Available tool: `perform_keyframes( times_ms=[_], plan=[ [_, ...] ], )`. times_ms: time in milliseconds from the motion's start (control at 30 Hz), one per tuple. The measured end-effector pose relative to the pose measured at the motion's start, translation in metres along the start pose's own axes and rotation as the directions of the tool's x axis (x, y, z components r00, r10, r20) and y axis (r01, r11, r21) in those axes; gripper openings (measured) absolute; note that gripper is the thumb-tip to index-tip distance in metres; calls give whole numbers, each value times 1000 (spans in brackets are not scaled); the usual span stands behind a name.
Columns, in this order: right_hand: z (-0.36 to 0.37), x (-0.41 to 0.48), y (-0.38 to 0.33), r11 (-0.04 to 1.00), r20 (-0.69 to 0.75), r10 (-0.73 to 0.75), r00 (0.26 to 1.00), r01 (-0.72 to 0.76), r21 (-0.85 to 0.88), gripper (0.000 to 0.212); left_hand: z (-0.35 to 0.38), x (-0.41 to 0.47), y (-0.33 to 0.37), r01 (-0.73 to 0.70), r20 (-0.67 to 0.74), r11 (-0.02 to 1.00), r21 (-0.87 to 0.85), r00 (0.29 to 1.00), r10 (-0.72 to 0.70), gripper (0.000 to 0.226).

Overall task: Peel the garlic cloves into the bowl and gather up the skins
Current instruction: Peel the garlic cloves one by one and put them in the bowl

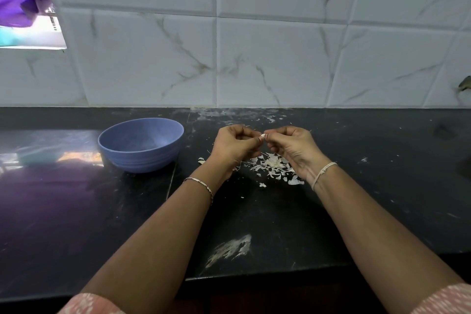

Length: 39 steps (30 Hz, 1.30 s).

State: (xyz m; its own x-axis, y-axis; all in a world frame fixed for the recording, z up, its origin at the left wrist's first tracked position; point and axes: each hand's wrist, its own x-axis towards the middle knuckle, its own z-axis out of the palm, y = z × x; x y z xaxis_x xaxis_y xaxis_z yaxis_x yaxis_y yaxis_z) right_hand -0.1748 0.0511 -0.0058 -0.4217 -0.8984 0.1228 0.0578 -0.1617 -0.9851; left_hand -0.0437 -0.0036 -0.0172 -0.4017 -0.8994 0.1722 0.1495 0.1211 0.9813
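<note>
Past pink sleeves (89, 304), grips of left hand (232, 147) and right hand (293, 147) pinch garlic clove (262, 137) near blue bowl (139, 159).

Pink dotted sleeves (89, 304), thin metal bracelet (201, 184), pale wrist thread (322, 173).

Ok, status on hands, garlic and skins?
One garlic clove pinched between left hand and right hand. Loose skins heaped on counter beneath. Blue bowl to the left, nothing blocking.

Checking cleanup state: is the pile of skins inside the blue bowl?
No, the skins lie scattered on the black counter, apart from the bowl and to its right.
</note>
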Motion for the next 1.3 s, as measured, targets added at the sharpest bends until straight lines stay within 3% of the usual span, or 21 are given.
perform_keyframes(
  times_ms=[133, 367, 600, 833, 1133, 1300],
  plan=[
    [-1, 4, 1, 999, -23, 36, 999, -35, 39, 6, 2, 3, -3, -46, -14, 996, 74, 999, 47, 12],
    [-4, 3, -1, 995, 88, 33, 996, -40, 89, 8, 2, 1, -1, -101, -14, 995, -17, 995, 101, 11],
    [-4, 1, -1, 990, 75, -51, 996, 60, -130, 5, 1, 0, -1, -46, -4, 997, -61, 999, 46, 7],
    [-4, 0, -1, 963, 76, -141, 987, 155, -222, 10, 1, 0, 1, -48, -18, 999, -14, 999, 48, 7],
    [-8, 2, -2, 978, 115, -120, 986, 137, -155, 5, -3, -2, 4, -68, -5, 997, -28, 998, 68, 14],
    [-4, 5, 3, 943, 107, -187, 976, 209, -260, 11, -2, -4, 5, -13, 20, 995, -101, 1000, 15, 6]
  ],
)
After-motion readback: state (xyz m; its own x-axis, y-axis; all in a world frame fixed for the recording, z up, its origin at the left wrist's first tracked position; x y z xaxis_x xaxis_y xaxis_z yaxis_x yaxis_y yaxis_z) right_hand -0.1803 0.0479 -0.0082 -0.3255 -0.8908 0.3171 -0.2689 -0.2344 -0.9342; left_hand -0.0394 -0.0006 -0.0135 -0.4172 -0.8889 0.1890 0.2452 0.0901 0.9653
